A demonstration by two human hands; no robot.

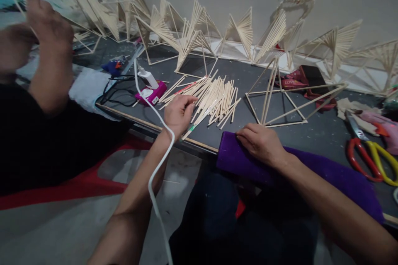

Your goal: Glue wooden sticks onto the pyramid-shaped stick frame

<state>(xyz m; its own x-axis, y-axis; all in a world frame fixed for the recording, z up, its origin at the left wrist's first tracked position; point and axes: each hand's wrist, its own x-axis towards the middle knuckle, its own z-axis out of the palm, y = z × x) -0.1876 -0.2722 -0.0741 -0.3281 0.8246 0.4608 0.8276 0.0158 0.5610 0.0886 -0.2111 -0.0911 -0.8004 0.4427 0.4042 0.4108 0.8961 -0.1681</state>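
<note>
My left hand [179, 112] hovers at the near side of a pile of thin wooden sticks [217, 95], its fingers curled toward the thumb. Whatever may be between those fingers is hidden. A clear strip or tube with a green end [192, 127] lies among the sticks beside it. My right hand [261, 143] rests on a purple cloth [245, 163] at the table's front edge. Its fingers are pressed together, and I cannot see what they pinch. Just beyond stands an open frame of glued sticks [284, 101].
Several fanned stick structures [242, 35] line the back. A white cable [152, 178] crosses over my left forearm from a white plug [147, 78] in a purple power socket [154, 93]. Scissors [363, 145] lie at right. Another person's hands [51, 49] work at left.
</note>
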